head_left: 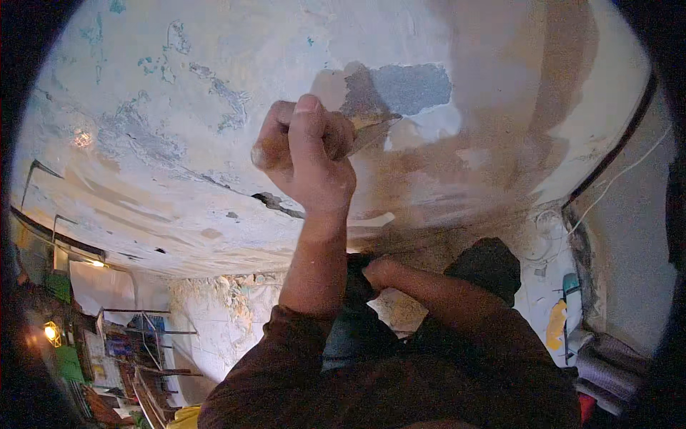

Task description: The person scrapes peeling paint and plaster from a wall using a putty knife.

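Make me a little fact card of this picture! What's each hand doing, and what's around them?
Left hand: closed around a scraper
Scraper tip: near the lower edge of a grey patch
Surface: pale, blotchy, cracked
Right hand: lower down; grip unclear
Far left: glowing lamp
Lower right: purplish-grey cloth

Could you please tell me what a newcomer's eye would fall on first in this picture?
Probably the raised left hand near the middle, gripping a thin-bladed tool whose tip points right, over the pale, peeling wall. Just above and right of the blade, a rough grey patch stands out. A glowing yellow lamp at the lower left likely draws the eye too.
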`<state>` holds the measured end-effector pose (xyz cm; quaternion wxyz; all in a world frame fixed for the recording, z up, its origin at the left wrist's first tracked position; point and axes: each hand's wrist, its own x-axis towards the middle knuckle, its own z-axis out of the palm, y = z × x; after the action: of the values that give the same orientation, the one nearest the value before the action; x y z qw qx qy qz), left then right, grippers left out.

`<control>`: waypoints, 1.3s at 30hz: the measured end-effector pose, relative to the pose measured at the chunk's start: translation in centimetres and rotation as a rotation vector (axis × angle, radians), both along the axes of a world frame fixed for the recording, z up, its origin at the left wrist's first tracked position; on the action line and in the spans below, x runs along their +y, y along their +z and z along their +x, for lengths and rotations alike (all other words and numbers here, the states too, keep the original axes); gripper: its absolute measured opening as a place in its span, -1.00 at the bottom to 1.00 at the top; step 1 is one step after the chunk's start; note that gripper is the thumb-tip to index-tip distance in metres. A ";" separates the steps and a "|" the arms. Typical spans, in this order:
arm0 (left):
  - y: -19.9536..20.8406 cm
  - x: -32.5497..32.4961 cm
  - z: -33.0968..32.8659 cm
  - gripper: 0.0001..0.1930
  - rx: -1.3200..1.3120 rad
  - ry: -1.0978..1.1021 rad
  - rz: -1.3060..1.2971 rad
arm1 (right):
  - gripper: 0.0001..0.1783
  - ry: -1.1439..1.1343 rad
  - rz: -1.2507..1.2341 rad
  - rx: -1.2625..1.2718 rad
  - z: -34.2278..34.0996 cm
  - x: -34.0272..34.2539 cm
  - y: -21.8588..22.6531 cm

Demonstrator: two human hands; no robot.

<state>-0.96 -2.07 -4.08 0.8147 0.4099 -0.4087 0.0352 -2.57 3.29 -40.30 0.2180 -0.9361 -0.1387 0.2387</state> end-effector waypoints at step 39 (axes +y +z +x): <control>-1.3 -2.3 -1.6 -0.71 0.005 -0.202 -0.352 | -0.70 -0.009 0.064 -0.069 -0.6 -0.9 3.3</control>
<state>-2.51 -4.33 -5.37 0.8742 0.2180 -0.4332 0.0233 -3.21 2.38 -36.98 0.2439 -0.9369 -0.1498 0.2006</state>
